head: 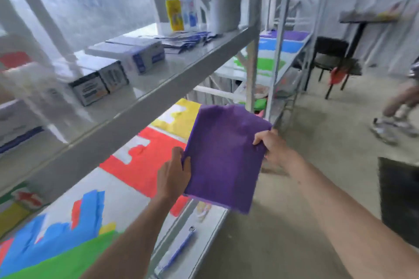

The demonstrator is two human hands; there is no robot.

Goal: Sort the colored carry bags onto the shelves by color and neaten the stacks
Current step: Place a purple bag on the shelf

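Observation:
A flat purple carry bag (223, 156) hangs in the air in front of the grey shelf unit, held by both hands. My left hand (173, 173) grips its left edge and my right hand (273, 145) pinches its right edge. Below it on the lower shelf (127, 190) lie a red stack (147, 156), a yellow stack (179, 118), and a mixed blue pile (68, 229) with a green bag (68, 258) at the near left. The farther shelf unit carries purple (292, 35), blue (278, 46) and green (263, 64) stacks.
The upper shelf (181, 68) holds small boxes (99, 84), sachets, bottles (188, 7) and a grey pot (224, 9). A blue pen (179, 249) lies on the lowest shelf edge. A person's legs (399, 108) are at the right, near a dark chair (331, 59). A black box (399, 197) stands at right.

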